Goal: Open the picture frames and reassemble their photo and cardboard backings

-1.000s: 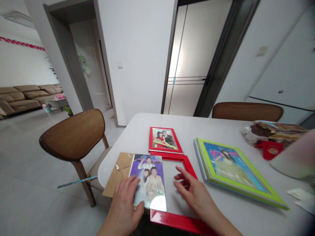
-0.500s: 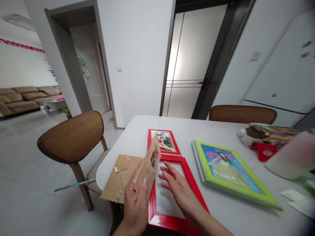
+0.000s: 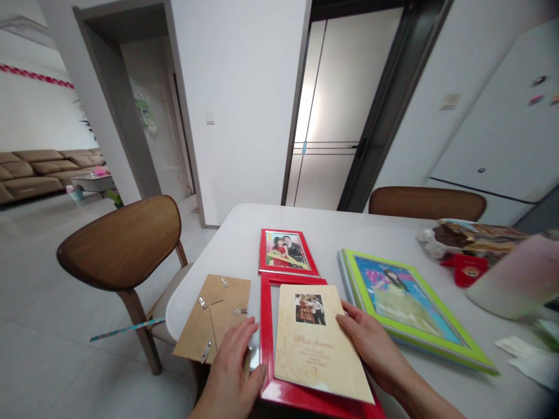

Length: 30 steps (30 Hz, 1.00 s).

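Observation:
A cream printed sheet (image 3: 321, 361) with a small photo near its top lies slightly askew over the near red frame (image 3: 267, 326). My right hand (image 3: 371, 343) pinches the sheet's right edge between thumb and fingers. Beside the frame's left edge, my left hand (image 3: 233, 366) is empty, its thumb and fingers apart, over the near part of a brown backing board (image 3: 218, 302) with metal clips. Behind the near frame lies a smaller red frame (image 3: 312, 262) holding a picture of two people.
Green-edged frames (image 3: 358, 279) are stacked at the right. Beyond them are a red packet (image 3: 469, 270), a pinkish-white container (image 3: 515, 279), plastic-wrapped items and tissues. One wooden chair (image 3: 126, 241) stands left of the white table (image 3: 244, 218), another (image 3: 428, 201) behind it.
The sheet, upright in my left hand before, now lies face up over the near red frame. My left hand has let go of it; my right hand has taken its right edge.

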Available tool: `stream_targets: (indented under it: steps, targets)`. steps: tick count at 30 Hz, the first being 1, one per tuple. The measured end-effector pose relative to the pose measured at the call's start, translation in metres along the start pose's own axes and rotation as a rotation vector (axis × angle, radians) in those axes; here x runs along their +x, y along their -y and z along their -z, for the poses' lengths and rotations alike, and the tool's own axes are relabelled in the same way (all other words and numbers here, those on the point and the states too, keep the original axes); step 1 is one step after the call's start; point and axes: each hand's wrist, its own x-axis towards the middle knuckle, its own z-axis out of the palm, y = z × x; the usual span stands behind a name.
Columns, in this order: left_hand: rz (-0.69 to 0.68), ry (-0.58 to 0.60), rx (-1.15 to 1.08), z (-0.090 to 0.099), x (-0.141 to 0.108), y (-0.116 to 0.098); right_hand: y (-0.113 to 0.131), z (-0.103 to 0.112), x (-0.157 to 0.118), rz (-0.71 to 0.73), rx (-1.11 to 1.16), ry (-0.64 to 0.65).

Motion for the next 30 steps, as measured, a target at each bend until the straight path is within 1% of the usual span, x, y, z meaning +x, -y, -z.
stream_targets:
  steps: [3, 6, 10, 12, 16, 21, 26, 30]
  targets:
    - [-0.046, 0.158, 0.136, 0.004, -0.003, 0.002, -0.002, -0.007, 0.002, -0.008, -0.004, 0.033]
    - [-0.044, 0.224, 0.203, 0.007, -0.001, -0.002, -0.003, -0.006, 0.004, -0.02, 0.002, 0.047]
    - [-0.032, 0.262, 0.236, 0.009, 0.002, -0.006, -0.003, 0.002, 0.006, -0.013, 0.003, 0.068]
    - [-0.03, 0.279, 0.249, 0.009, 0.002, -0.007, -0.002, 0.003, 0.007, -0.004, -0.02, 0.055]
    - [-0.019, 0.298, 0.269, 0.008, 0.003, -0.009, -0.001, -0.001, 0.012, 0.03, -0.086, 0.024]
    - [-0.004, 0.306, 0.268, 0.009, 0.005, -0.013, -0.004, -0.005, 0.021, 0.011, -0.138, 0.028]
    - [0.021, 0.314, 0.254, 0.011, 0.006, -0.015, -0.006, -0.004, 0.028, 0.033, -0.218, -0.016]
    - [0.006, 0.31, 0.252, 0.011, 0.005, -0.014, -0.008, -0.002, 0.029, 0.048, -0.237, -0.008]
